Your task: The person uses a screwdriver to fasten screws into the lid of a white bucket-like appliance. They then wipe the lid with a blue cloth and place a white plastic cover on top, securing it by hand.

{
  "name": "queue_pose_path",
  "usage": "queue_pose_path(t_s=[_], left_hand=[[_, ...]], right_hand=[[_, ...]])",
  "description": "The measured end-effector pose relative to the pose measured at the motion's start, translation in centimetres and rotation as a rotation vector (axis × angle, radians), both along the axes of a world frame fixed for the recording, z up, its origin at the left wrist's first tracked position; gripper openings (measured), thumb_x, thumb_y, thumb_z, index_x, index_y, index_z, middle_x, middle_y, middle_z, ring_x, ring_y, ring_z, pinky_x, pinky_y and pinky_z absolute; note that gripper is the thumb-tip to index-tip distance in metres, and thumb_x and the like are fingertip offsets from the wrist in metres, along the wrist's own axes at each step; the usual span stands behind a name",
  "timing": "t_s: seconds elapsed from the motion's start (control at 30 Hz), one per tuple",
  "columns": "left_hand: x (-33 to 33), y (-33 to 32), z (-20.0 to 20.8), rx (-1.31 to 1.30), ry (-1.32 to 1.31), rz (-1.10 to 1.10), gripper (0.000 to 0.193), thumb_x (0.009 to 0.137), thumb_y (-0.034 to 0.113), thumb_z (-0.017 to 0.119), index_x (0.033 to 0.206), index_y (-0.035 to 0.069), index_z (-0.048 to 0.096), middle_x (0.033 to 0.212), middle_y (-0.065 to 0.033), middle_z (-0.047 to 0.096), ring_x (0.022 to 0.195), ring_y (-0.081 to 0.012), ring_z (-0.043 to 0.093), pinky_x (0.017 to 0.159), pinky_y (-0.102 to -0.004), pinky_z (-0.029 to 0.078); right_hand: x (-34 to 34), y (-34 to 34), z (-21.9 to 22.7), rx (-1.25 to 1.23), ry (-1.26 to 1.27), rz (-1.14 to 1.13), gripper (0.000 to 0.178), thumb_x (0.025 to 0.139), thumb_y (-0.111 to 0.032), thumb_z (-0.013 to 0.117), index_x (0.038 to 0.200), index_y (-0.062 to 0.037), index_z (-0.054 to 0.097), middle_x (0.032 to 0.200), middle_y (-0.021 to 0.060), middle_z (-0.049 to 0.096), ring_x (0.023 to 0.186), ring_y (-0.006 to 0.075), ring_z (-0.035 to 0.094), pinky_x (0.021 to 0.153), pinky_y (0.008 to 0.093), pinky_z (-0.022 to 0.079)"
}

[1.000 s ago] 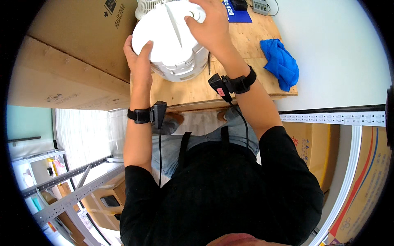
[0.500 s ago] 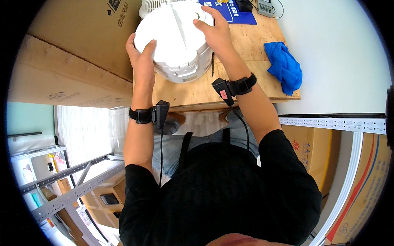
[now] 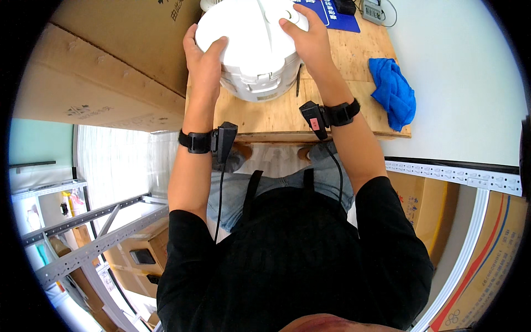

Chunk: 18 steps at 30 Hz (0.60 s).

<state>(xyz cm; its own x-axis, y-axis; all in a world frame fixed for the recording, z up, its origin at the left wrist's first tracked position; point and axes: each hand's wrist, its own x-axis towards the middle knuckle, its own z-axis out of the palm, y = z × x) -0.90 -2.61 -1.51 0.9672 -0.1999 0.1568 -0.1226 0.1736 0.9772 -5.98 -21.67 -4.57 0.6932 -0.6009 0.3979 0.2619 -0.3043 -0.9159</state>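
A round white rice cooker [image 3: 238,27] stands on the wooden table [image 3: 343,83] at the top of the view, its far edge cut off. Its front latch faces me, and a round vent sits on the right of the lid. My left hand [image 3: 204,58] grips the left side, thumb on the lid's rim. On the opposite side my right hand [image 3: 311,41] holds the cooker, with thumb and forefinger by the vent. The undersides of both grips are hidden. Close to the cooker's right lies a thin dark pen-like stick [image 3: 298,80].
Large cardboard boxes [image 3: 110,77] rise along the table's left side. A crumpled blue cloth [image 3: 392,94] lies at the right edge. Behind are a blue mat [image 3: 340,21] and a grey corded device [image 3: 372,11]. Metal shelving [image 3: 453,172] stands at lower right. Cables trail from both wrist straps.
The whole view has shifted, so table, cloth and cooker appear farther right. Both hands keep the same hold on the rice cooker, which shows no clear movement on the table.
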Motion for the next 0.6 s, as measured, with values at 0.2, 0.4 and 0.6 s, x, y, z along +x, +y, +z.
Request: queue_pose_path(t_s=[0.2,0.4,0.6], left_hand=[[-0.3,0.4,0.4,0.030,0.021,-0.018,0.076,0.083,0.007,0.068,0.146,-0.006,0.027,0.139,-0.0250,0.043,0.123,-0.0299,0.049,0.100,-0.0350,0.042],[0.2,0.5,-0.1,0.055,-0.001,-0.043,0.076,0.084,0.008,0.067,0.147,-0.004,0.026,0.137,-0.0223,0.046,0.120,-0.0276,0.052,0.094,-0.0336,0.046],[0.3,0.5,-1.7,-0.016,-0.007,-0.045,0.075,0.088,0.008,0.065,0.149,-0.002,0.024,0.139,-0.0189,0.046,0.123,-0.0249,0.050,0.101,-0.0321,0.042]], right_hand=[[-0.2,0.5,0.2,-0.055,-0.013,-0.008,0.057,0.080,-0.023,0.077,0.125,0.0046,0.056,0.119,0.0214,0.062,0.108,0.0280,0.062,0.092,0.0352,0.049],[0.1,0.3,-0.7,-0.165,-0.019,-0.063,0.059,0.080,-0.025,0.077,0.126,0.0043,0.054,0.128,0.0232,0.055,0.118,0.0324,0.055,0.099,0.0385,0.044],[-0.4,0.1,-0.5,-0.207,-0.024,-0.034,0.060,0.081,-0.023,0.076,0.129,0.0038,0.052,0.123,0.0217,0.057,0.115,0.0307,0.056,0.097,0.0379,0.045]])
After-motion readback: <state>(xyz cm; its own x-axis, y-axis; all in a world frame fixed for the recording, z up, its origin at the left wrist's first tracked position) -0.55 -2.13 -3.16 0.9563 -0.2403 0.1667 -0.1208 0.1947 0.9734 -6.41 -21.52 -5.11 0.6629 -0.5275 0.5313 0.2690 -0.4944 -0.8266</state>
